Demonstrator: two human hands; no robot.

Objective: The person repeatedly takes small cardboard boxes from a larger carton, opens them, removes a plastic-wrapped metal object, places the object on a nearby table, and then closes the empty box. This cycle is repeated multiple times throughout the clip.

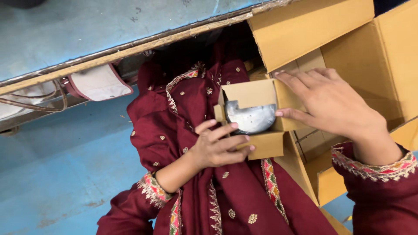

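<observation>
Head view, looking down at a lap in maroon embroidered clothing (235,191). Small cardboard box (257,119) sits open over the lap, held between both hands, just in front of a large open carton (370,65) at right. Left hand (217,146) grips the small box's lower flap, fingers (226,130) curled over the near edge, thumb side underneath, so clenched on the box. Right hand (331,102) lies flat on the box's right side and top flap, fingers spread and pressing, thumb along the side wall; grasping the box too. Inside the small box, a grey plastic-wrapped item (251,116) shows through the opening, shape unclear. Blue surface (65,30) with a worn wooden edge runs across the top left. White and maroon bag (98,82) hangs under it. Blue floor (56,174) below left.
</observation>
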